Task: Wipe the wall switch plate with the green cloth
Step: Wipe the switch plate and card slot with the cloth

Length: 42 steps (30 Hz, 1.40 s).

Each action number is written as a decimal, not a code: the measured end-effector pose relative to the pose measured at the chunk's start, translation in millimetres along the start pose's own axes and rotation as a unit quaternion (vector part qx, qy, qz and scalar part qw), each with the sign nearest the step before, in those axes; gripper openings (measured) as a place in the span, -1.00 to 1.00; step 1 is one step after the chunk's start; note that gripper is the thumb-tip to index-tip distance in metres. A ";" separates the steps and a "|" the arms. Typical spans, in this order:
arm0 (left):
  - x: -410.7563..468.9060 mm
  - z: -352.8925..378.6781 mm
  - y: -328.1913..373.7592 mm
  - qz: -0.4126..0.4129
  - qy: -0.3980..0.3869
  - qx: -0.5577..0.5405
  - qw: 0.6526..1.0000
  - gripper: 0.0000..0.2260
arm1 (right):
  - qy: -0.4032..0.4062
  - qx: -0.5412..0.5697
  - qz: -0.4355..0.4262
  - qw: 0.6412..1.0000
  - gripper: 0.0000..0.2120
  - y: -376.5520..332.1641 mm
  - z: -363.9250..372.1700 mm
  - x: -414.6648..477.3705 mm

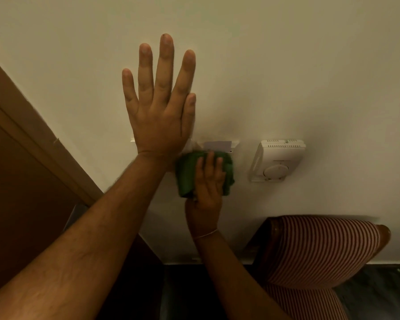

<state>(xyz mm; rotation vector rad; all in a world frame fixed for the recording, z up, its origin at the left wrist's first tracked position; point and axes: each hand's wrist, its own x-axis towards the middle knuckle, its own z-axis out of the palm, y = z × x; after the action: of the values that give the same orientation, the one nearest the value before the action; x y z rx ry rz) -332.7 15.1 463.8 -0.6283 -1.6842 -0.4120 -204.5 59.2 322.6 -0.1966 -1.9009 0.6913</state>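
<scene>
My left hand (159, 107) lies flat on the cream wall with its fingers spread and holds nothing. Just below and right of it, my right hand (207, 192) presses a bunched green cloth (186, 173) against the wall. The white switch plate (217, 146) is mostly hidden behind the cloth and my left wrist. Only its top edge shows above the cloth.
A white thermostat (276, 161) with a round dial hangs on the wall to the right of the cloth. A brown wooden door frame (32, 125) runs along the left. A red-and-white striped chair back (319, 248) stands low on the right against the wall.
</scene>
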 end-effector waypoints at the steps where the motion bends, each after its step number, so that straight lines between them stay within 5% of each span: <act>1: 0.0 0.0 -0.3 0.002 -0.001 0.003 1.000 -0.44 | -0.022 -0.006 -0.022 0.999 -0.33 -1.7 1.9 -1.2; 6: -1.0 1.0 -0.6 -0.007 0.000 0.003 1.000 -0.44 | -0.030 -0.050 -0.071 0.996 -0.49 21.9 -17.8 5.8; 12: -0.1 1.8 -0.6 0.002 0.003 0.007 1.000 -0.44 | 0.093 -0.006 0.070 0.993 -0.59 9.5 -9.3 15.7; 20: -1.3 2.8 -1.6 -0.005 0.001 0.006 1.000 -0.43 | -0.020 -0.074 -0.084 0.994 -0.51 9.9 -4.0 11.0; 28: -1.3 3.9 -1.3 -0.002 0.008 0.003 1.000 -0.43 | 0.109 -0.009 0.099 0.989 -0.57 5.7 -7.8 18.1; 37: -2.2 1.4 0.0 -0.004 0.008 0.004 1.000 -0.44 | -0.019 -0.089 -0.096 0.991 -0.31 21.5 -7.2 8.7; 42: -0.6 1.9 0.0 0.006 0.010 0.002 1.000 -0.45 | 0.084 -0.064 0.026 0.994 -0.48 37.3 -20.6 15.8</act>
<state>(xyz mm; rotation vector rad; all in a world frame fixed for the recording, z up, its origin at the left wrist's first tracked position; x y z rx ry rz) -334.1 16.1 462.9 -0.6287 -1.6619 -0.4040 -199.5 104.3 320.5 -0.3753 -1.7848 0.5707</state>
